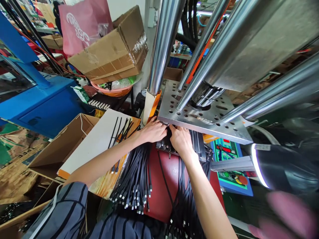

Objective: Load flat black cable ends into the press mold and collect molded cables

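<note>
My left hand (155, 130) reaches under the front edge of a thick, perforated metal plate (171, 114). Its fingers are curled at the left end of a dark metal mould (163, 145), with the tips partly hidden. Close beside it, my right hand (181, 138) is bent over the middle of the same mould, its fingertips under the plate. Whatever the fingers pinch is too small or too covered to make out. Black cables with metal plugs (136, 186) hang in a thick bunch below my left hand. More black cables (183, 205) hang below the right.
Steel columns (164, 46) rise around the plate. On the left is a white board (92, 139) with several cables, beside an open cardboard box (62, 146). A blue control panel (231, 162) and a lit lamp (261, 166) stand right. A blurred pink shape (290, 212) is lower right.
</note>
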`<state>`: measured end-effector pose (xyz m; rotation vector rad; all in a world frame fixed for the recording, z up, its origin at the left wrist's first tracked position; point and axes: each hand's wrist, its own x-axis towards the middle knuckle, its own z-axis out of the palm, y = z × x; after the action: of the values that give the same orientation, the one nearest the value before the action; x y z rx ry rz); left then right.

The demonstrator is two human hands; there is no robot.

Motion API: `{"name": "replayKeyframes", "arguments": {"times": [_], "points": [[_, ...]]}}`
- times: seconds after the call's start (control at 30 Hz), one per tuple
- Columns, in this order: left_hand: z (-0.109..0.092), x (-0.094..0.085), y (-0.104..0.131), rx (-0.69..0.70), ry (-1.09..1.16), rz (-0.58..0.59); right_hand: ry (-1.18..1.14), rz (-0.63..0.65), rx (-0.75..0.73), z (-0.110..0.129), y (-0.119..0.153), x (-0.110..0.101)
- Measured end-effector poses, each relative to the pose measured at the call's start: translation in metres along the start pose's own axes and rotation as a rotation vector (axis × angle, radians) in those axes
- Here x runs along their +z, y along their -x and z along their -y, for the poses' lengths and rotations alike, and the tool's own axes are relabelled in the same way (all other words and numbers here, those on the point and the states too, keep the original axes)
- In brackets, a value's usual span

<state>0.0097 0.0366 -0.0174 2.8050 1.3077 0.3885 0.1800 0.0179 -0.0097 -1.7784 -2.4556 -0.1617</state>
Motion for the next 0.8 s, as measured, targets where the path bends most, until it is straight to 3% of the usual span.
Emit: {"name": "replayKeyframes", "arguments": {"times": [0.27,0.37,0.43,0.5,0.57,0.63,0.7,0.8], "points": [[0.019,-0.002,-0.028,0.004,0.032,-0.029,-0.075,-0.172,-0.028,-0.018,-0.044,0.016],[0.011,-0.012,-0.014,-0.009,0.048,-0.017,-0.108,-0.201,-0.031,-0.018,-0.043,0.003],[-0.006,-0.019,0.017,-0.049,0.046,-0.03,-0.129,-0.219,-0.04,-0.011,-0.014,-0.007],[-0.027,-0.022,0.061,-0.143,0.037,-0.058,-0.143,-0.261,-0.005,0.005,0.041,-0.012],[-0.047,-0.019,0.109,-0.35,0.022,-0.066,-0.171,-0.311,0.06,0.024,0.11,-0.003],[-0.061,-0.013,0.149,-0.51,0.005,0.05,-0.213,-0.296,0.095,0.041,0.175,0.017],[-0.065,-0.006,0.171,-0.558,0.059,0.19,-0.177,-0.226,0.133,0.051,0.222,0.042],[-0.06,-0.001,0.178,-0.561,0.181,0.243,-0.114,-0.14,0.165,0.051,0.249,0.068]]}}
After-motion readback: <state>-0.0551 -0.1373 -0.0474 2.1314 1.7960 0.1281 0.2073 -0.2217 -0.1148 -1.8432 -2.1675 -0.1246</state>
